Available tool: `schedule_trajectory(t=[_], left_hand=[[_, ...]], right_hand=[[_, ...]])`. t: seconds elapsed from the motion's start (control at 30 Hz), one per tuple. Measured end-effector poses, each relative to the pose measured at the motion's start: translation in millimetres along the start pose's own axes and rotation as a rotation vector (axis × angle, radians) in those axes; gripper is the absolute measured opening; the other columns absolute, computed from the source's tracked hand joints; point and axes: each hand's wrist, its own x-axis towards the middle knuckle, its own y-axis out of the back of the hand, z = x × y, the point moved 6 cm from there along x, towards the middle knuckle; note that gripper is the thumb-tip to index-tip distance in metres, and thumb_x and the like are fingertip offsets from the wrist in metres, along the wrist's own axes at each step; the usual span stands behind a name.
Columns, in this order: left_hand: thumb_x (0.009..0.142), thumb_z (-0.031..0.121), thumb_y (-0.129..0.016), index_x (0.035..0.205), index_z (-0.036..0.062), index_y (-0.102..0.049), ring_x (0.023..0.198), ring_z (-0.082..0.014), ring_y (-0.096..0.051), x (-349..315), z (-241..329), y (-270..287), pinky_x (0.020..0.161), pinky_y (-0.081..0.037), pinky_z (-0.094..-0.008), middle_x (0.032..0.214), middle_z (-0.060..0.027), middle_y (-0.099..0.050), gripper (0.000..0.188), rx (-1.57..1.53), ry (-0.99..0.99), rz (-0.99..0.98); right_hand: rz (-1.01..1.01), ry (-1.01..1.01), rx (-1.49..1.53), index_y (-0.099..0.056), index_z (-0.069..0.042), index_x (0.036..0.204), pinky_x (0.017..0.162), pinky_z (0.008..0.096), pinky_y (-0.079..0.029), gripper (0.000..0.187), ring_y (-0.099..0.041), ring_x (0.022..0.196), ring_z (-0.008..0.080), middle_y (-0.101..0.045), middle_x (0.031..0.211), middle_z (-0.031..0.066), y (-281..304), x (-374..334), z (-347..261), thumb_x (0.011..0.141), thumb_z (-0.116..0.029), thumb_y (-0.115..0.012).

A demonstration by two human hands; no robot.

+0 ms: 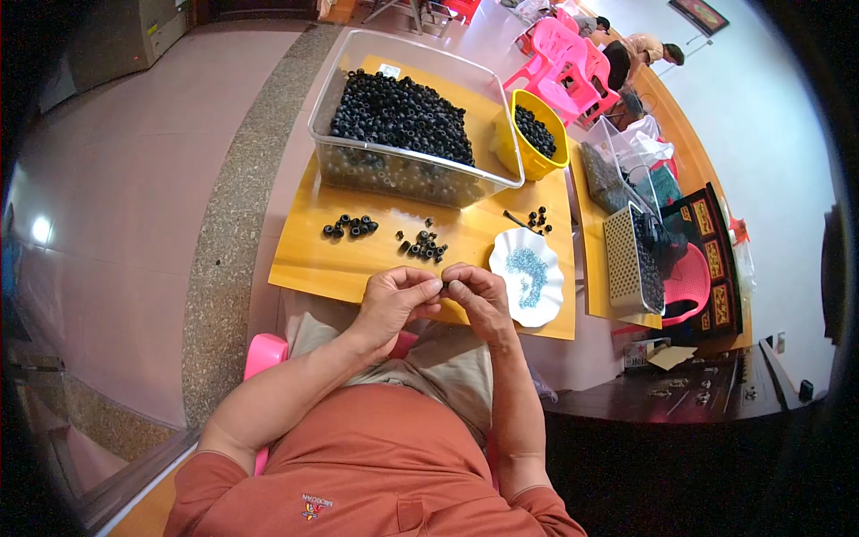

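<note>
My left hand point(398, 300) and my right hand point(477, 295) meet fingertip to fingertip above the near edge of a low yellow-wood table point(313, 259). They pinch something very small between them; it is too hidden to name. Just beyond the fingers lie loose small black ring-shaped parts point(426, 245). Another cluster of black parts point(351, 226) sits further left. A white scalloped plate point(506, 255) holding tiny blue-grey pieces lies right of my right hand.
A clear plastic bin point(358, 166) heaped with black parts stands at the table's far side, a yellow tub point(537, 166) of the same beside it. Pink plastic chairs point(559, 58) and a person bending over are at the back. A dark bench point(644, 403) is at right.
</note>
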Motion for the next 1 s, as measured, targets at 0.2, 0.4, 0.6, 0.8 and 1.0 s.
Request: schedule_trajectory(t=[0.2, 0.4, 0.6, 0.8, 1.0], left_hand=[[0.088, 0.009, -0.065, 0.097, 0.0009, -0.062, 0.079, -0.0128, -0.065, 0.4, 0.0, 0.1, 0.070, -0.057, -0.0251, 0.091, -0.0071, -0.066, 0.013, 0.024, -0.015, -0.011], [0.088, 0.009, -0.064, 0.097, 0.0013, -0.063, 0.080, -0.0130, -0.065, 0.9, -0.9, 0.3, 0.071, -0.057, -0.0257, 0.092, -0.0073, -0.067, 0.012, 0.047, -0.010, -0.014], [0.089, 0.009, -0.064, 0.097, 0.0017, -0.063, 0.082, -0.0133, -0.065, 1.0, -0.9, 0.3, 0.072, -0.057, -0.0263, 0.092, -0.0069, -0.067, 0.011, 0.052, -0.018, -0.025], [0.089, 0.009, -0.064, 0.097, 0.0020, -0.063, 0.082, -0.0131, -0.065, 0.2, 1.1, 0.5, 0.071, -0.057, -0.0260, 0.092, -0.0067, -0.067, 0.011, 0.033, -0.023, -0.011], [0.088, 0.009, -0.065, 0.098, 0.0015, -0.063, 0.081, -0.0131, -0.066, -0.5, 2.2, -0.8, 0.070, -0.057, -0.0248, 0.092, -0.0069, -0.067, 0.012, 0.033, -0.029, -0.016]], right_hand=[[0.011, -0.016, 0.022, -0.062, 0.003, 0.101, 0.082, 0.0261, -0.050, 0.013, -0.060, 0.091, 0.0131, -0.062, 0.100, 0.0065, 2.4, -1.3, 2.0, 0.090, -0.004, -0.062], [0.013, 0.015, -0.031, -0.062, 0.003, 0.101, 0.082, 0.0253, -0.050, 0.013, -0.059, 0.092, 0.0118, -0.062, 0.100, 0.0059, 0.7, -0.2, -0.9, 0.090, -0.002, -0.061], [0.039, 0.018, -0.080, -0.063, 0.003, 0.100, 0.081, 0.0243, -0.050, 0.012, -0.060, 0.088, 0.0109, -0.063, 0.097, 0.0052, -0.8, -0.2, -2.0, 0.090, -0.004, -0.062], [0.073, -0.027, -0.073, -0.064, 0.003, 0.098, 0.077, 0.0236, -0.051, 0.014, -0.061, 0.082, 0.0102, -0.065, 0.092, 0.0046, 1.0, 0.0, 2.7, 0.091, -0.008, -0.062], [0.063, -0.010, -0.065, -0.063, 0.003, 0.098, 0.075, 0.0236, -0.052, 0.016, -0.061, 0.081, 0.0102, -0.064, 0.089, 0.0040, 0.1, 0.1, 5.6, 0.093, -0.012, -0.060]])
